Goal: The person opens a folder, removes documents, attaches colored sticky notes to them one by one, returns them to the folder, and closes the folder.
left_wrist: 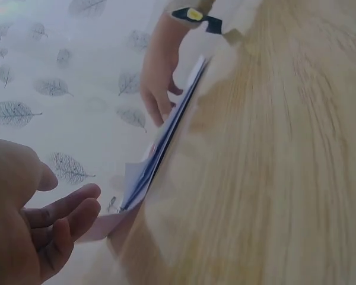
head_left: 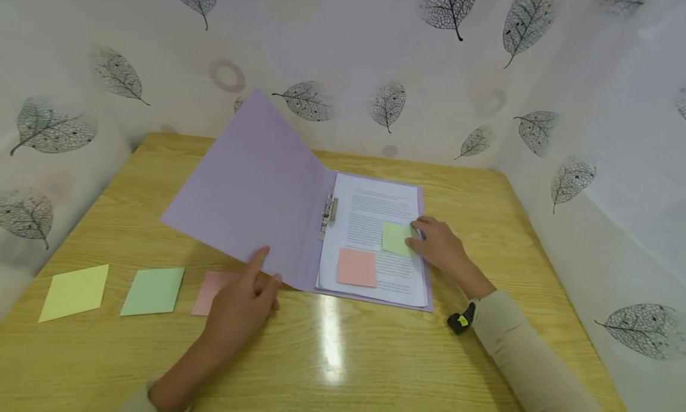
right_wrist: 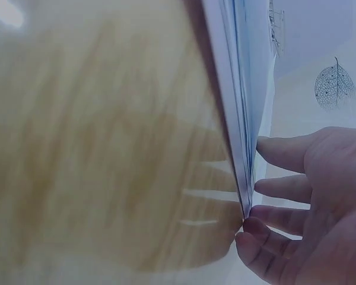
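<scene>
A lilac folder (head_left: 241, 186) lies on the table with its left cover raised at a slant. Printed sheets (head_left: 370, 203) rest in its right half beside a metal clip (head_left: 329, 212). On the top sheet are a light green sticky note (head_left: 395, 238) and a pink sticky note (head_left: 356, 268). My left hand (head_left: 238, 308) is at the cover's lower edge, index finger extended and the other fingers loosely bent; contact with the cover is unclear. With its fingertips, my right hand (head_left: 442, 245) touches the right edge of the sheets and the green note's right side.
On the wooden table (head_left: 375, 358), left of the folder, lie a yellow note (head_left: 74, 293), a green note (head_left: 152, 291) and a pink note (head_left: 211, 290), partly behind my left hand. Leaf-patterned sheeting (head_left: 343, 61) surrounds the table. A black wrist device (head_left: 461, 321) hangs at my right cuff.
</scene>
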Demonstrator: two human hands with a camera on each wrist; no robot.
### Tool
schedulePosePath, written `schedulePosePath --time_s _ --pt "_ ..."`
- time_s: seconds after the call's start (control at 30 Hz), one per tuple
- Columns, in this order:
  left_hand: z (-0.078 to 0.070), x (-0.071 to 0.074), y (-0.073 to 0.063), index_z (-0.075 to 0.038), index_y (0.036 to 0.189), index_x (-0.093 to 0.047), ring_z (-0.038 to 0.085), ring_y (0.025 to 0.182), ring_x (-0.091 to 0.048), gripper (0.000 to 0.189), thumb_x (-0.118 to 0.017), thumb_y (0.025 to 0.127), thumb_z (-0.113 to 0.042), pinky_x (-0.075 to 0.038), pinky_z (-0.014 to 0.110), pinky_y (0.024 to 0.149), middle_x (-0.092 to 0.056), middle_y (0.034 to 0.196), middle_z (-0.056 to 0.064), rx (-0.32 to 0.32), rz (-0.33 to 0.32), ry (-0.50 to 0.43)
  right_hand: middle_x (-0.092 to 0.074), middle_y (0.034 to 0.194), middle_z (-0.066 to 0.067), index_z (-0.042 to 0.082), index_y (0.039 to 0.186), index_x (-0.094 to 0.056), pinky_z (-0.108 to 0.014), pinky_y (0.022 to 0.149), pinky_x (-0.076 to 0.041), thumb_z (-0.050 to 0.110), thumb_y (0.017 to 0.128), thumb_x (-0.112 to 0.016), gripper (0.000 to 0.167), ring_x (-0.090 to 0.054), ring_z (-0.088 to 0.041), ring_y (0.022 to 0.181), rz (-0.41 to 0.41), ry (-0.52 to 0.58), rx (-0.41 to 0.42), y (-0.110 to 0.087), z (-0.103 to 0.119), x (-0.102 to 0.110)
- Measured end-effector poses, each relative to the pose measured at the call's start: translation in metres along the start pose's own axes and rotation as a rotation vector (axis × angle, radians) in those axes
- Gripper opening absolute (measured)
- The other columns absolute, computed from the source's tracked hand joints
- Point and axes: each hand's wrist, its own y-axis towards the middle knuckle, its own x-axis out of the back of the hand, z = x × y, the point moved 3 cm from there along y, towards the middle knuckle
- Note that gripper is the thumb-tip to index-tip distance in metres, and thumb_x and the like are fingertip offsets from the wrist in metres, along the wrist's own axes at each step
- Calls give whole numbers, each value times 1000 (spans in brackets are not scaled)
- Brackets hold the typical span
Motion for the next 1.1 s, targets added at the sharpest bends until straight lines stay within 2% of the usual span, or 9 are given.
schedulePosePath --time_s 0.1,0.27,0.43,0.53,0.6,0.7,0.83,0.97,1.1 --pt "-11 -7 3 -33 158 -30 15 65 -61 59 -50 104 -47 -47 28 53 -71 81 -6 -22 70 -65 -43 153 -24 0 144 -52 -68 107 -38 33 100 -61 56 -40 -50 138 2 -2 -1 2 -1 -2" --pt "-37 -13 26 -38 149 -44 23 85 -66 45 -52 105 -42 -55 31 63 -70 103 2 -157 137 -236 -42 154 -23 2 146 -51 -68 104 -40 34 101 -59 56 -41 -49 138 13 4 16 6 -3 -9" --pt "-71 -15 70 -23 145 -53 25 96 -67 40 -53 106 -29 -59 44 77 -67 116 3 -282 89 -309 -43 154 -23 3 145 -52 -69 103 -41 34 100 -61 56 -42 -49 138 2 16 14 7 -2 -13" --pt "-82 -11 97 -14 144 -54 27 100 -66 40 -53 104 -20 -57 47 85 -67 120 9 -299 33 -375 -41 155 -23 3 146 -51 -70 104 -40 35 100 -60 57 -41 -49 139 16 18 9 8 -1 -14" --pt "-83 -6 110 -11 144 -54 27 105 -65 41 -53 104 -17 -55 45 91 -67 122 12 -280 -8 -386 -40 156 -22 4 147 -50 -70 105 -39 36 100 -59 58 -40 -49 140 30 20 8 8 -1 -16" --pt "-73 2 120 -9 146 -51 27 115 -61 42 -52 104 -16 -50 41 99 -66 126 15 -209 -49 -353 -39 157 -22 4 148 -49 -69 105 -39 36 101 -59 58 -39 -49 141 43 23 10 8 1 -16" --pt "-57 9 124 -8 150 -46 29 121 -57 47 -52 104 -18 -47 43 102 -64 130 16 -123 -39 -246 -40 156 -22 4 148 -50 -68 105 -40 35 101 -60 58 -40 -49 140 36 10 14 6 3 -10" --pt "-49 13 129 -11 147 -51 31 120 -58 45 -53 103 -22 -47 48 101 -62 135 12 -106 -1 -69 -39 156 -23 3 147 -49 -69 106 -38 34 101 -60 57 -39 -49 141 29 1 4 4 1 -4" --pt "-43 12 145 -15 141 -58 30 124 -58 40 -52 103 -25 -43 55 103 -61 139 8 -120 44 125 -37 158 -23 3 149 -48 -70 107 -36 34 101 -58 57 -37 -49 142 44 -8 -7 2 -5 -3"
